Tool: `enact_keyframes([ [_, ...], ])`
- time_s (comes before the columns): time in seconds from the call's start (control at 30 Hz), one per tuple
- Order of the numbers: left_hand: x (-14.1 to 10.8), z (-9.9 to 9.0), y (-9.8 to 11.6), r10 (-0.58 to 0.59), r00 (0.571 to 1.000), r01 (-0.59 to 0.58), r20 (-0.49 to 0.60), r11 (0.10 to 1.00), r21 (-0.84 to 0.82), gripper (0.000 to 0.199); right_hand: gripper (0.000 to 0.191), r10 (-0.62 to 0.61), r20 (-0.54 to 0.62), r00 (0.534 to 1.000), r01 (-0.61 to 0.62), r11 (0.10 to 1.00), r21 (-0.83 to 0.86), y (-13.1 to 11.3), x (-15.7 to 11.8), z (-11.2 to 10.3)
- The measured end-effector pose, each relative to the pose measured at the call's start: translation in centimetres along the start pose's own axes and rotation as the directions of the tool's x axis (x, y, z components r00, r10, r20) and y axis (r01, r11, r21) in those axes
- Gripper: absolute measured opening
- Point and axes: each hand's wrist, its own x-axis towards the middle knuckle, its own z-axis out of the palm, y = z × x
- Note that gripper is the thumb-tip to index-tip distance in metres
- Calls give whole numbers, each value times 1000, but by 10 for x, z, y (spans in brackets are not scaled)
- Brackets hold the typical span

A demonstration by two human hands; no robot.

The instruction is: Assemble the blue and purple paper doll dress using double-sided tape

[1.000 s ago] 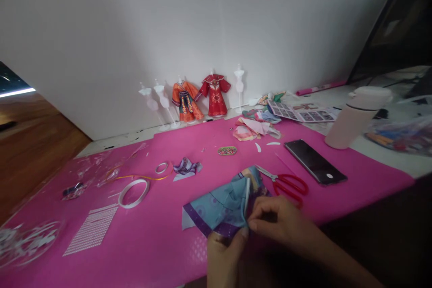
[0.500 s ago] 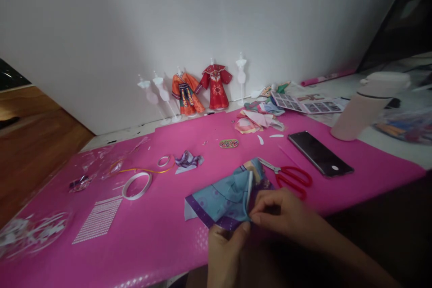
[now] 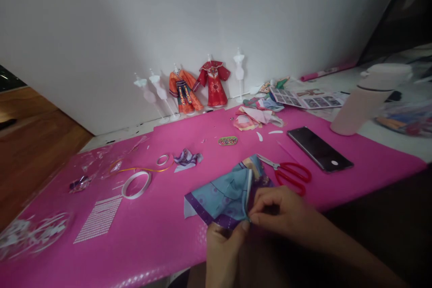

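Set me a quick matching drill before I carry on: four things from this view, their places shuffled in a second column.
1. Blue-purple fabric
2. Red-handled scissors
3. Black phone
4. Red dress

A. Upright near the wall
B. In the left hand, right hand pinched at its edge
C. Between fabric and phone
D. Flat on the pink mat, near the bottle

Pairs: 1-B, 2-C, 3-D, 4-A

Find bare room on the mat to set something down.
Widest: between the white sheet and blue cloth. Smaller: between the phone and the right corner of the mat. Crowded: around the right hand and scissors; and at the back, scraps beside the booklet.
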Motion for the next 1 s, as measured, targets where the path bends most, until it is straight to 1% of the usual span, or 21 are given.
enact_keyframes([
  [0.2,-2,1,2,-4,1000,5,9,1000,-13,33,11,-6,5,1000,6,1000,0,-1,-2,1],
  [0.53,-2,-1,3,-17,1000,18,-13,999,37,31,13,-37,-7,999,36,998,-43,-2,-2,2],
  [0.8,-3,0,10,8,1000,-6,-24,997,83,28,13,-64,-26,998,62,996,-64,0,-3,2],
  [1.0,-2,1,13,14,1000,-13,-11,995,98,27,15,-93,-39,995,88,988,-126,-2,-4,2],
])
